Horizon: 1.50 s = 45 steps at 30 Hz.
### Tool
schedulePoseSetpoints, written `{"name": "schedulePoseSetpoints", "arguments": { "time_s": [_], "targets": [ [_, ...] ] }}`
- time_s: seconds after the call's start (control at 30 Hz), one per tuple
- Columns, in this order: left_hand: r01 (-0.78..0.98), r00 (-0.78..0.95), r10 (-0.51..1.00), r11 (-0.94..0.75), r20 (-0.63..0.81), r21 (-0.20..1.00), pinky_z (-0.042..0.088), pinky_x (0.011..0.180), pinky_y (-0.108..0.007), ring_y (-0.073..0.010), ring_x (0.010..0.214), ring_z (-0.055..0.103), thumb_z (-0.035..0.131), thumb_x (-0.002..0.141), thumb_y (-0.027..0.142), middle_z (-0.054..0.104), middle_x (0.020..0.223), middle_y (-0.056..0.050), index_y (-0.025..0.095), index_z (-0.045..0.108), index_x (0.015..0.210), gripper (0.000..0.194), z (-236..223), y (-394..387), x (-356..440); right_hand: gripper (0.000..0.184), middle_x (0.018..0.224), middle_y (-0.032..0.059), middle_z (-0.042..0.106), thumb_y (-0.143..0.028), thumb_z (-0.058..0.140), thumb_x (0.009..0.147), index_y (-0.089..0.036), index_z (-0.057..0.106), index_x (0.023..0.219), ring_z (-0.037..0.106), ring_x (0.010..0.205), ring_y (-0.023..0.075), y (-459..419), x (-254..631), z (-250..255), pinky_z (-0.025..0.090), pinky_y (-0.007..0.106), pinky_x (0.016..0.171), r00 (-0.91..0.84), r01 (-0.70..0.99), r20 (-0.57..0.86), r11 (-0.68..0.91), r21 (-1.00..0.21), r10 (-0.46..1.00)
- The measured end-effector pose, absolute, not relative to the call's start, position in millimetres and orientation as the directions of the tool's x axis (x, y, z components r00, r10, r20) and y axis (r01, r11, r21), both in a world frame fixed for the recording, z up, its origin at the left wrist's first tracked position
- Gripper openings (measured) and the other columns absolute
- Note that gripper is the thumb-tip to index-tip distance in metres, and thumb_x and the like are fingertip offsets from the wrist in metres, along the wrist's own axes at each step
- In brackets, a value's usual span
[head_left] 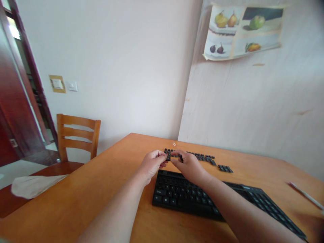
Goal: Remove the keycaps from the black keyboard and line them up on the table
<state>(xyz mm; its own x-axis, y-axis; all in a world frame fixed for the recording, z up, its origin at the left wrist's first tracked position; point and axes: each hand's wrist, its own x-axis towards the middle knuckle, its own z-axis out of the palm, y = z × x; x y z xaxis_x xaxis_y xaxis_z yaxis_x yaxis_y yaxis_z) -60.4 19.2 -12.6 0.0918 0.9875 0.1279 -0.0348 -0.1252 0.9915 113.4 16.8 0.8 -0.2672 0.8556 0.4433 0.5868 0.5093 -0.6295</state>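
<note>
Clock directions read from the middle of the keyboard, as the camera sees it.

- Keyboard (187,194), one, black, lying on one wooden table (141,216). Keys show at its left end and right end.
- Left hand (153,163), one, at ten o'clock; thumb and fingers closed, gripping one dark keycap (168,157).
- Right hand (189,165), one, between ten and eleven, beside the left; fingers curled, one small dark piece (180,157) among them. Whether they grip it, cannot tell.
- Loose keycaps (199,157), many, black, in rows at eleven o'clock; too small to count.
- Keycap cluster (225,168), one, at twelve, apart from the rows.
- White sticks (174,144), two, tiny, at eleven, beyond the rows.
- Thin rod (305,194), one, pale, at three.
- Chair (78,135), one, wooden, at ten.
- Cloth (35,186), one, white, at nine.
- Wall plates (72,86), two, at ten.
- Fruit sheet (236,37), one, four panels, high on the wall at twelve.
</note>
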Motion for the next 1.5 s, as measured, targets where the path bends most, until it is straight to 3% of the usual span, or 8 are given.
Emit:
{"name": "schedulePoseSetpoints", "arguments": {
  "time_s": [0.2,0.37,0.67,0.93,1.5],
  "targets": [
    [-0.061,0.104,0.988,-0.110,0.116,0.992,0.046,0.063,-0.024,-0.0120,0.063,0.062,0.065,0.075,0.031,0.070,0.077,-0.005,0.016,0.061,0.089,0.021,-15,21,-61,0.023,0.056,-0.0045,0.052,-0.031,0.060,0.081,-0.017,0.070,0.096,0.044,0.052,0.0106,24,108,3,0.029,0.023,0.051,-0.305,0.656,0.399,0.495,-0.570,0.865],
    [-0.062,0.097,0.991,-0.085,0.091,0.994,0.047,0.064,-0.026,-0.0134,0.065,0.063,0.069,0.074,0.036,0.071,0.079,-0.006,0.017,0.061,0.092,0.028,-15,24,-61,0.019,0.062,-0.0021,0.060,-0.029,0.060,0.080,-0.018,0.071,0.090,0.050,0.057,0.0113,33,111,6,0.033,0.023,0.055,-0.377,0.674,0.397,0.542,-0.502,0.837],
    [0.025,-0.225,0.971,-0.079,0.082,0.997,0.046,0.064,-0.026,-0.0148,0.065,0.064,0.062,0.076,0.035,0.072,0.079,-0.008,0.016,0.063,0.082,0.020,-25,34,-75,0.015,0.062,-0.0007,0.062,-0.028,0.065,0.075,-0.016,0.073,0.081,0.053,0.058,0.0129,81,126,-8,0.036,0.023,0.054,-0.144,0.789,0.236,0.255,-0.558,0.961],
    [0.050,-0.233,0.971,-0.042,0.053,0.998,0.047,0.064,-0.028,-0.0162,0.065,0.064,0.060,0.076,0.034,0.072,0.077,-0.008,0.017,0.063,0.079,0.019,-37,43,-78,0.013,0.069,0.0003,0.068,-0.027,0.067,0.073,-0.019,0.075,0.080,0.057,0.062,0.0140,106,111,-34,0.038,0.024,0.057,-0.207,0.835,0.173,0.266,-0.482,0.963],
    [0.050,-0.215,0.974,-0.055,0.065,0.997,0.047,0.063,-0.026,-0.0163,0.067,0.064,0.059,0.078,0.032,0.072,0.077,-0.009,0.017,0.062,0.076,0.015,-40,45,-78,0.012,0.081,0.0044,0.073,-0.026,0.064,0.077,-0.020,0.074,0.081,0.064,0.075,0.0181,115,93,-36,0.038,0.024,0.060,-0.252,0.900,0.148,0.288,-0.328,0.956]
  ]
}}
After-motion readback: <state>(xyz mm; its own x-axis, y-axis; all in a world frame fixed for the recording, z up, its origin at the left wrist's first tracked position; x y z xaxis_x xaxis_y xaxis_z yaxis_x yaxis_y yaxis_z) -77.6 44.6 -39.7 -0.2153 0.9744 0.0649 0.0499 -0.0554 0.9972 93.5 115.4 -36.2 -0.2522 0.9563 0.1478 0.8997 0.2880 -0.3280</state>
